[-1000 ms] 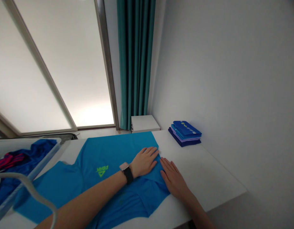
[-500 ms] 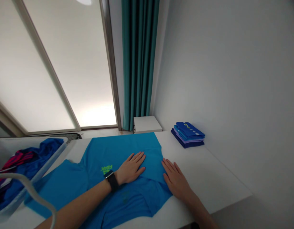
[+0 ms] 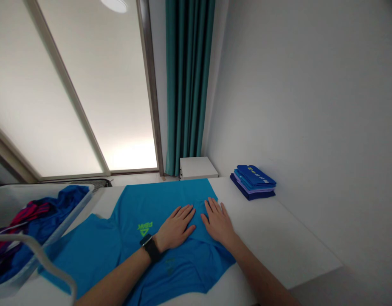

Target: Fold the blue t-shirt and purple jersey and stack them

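Note:
A bright blue T-shirt [image 3: 164, 197] with a green logo lies spread on the white table [image 3: 262, 233], its right side folded over and somewhat wrinkled toward me. My left hand [image 3: 175, 227], with a black watch on the wrist, rests flat on the middle of the shirt, fingers apart. Just to its right, my right hand [image 3: 218, 222] also lies flat on the shirt near its right edge, fingers stretched out. Neither hand grasps the cloth. My forearms cover part of the near fabric.
A stack of folded clothes [image 3: 253, 182] stands on the table against the wall. At the left is a clear plastic bin [image 3: 63, 221] holding crumpled clothes, with a pale curved tube [image 3: 39, 250] in front. A white cabinet [image 3: 197, 167] stands beyond the table, by a green curtain [image 3: 189, 85].
My right hand has moved left and away from me, from the shirt's right edge onto its cloth. My left hand stays in place on the shirt. The view has shifted slightly.

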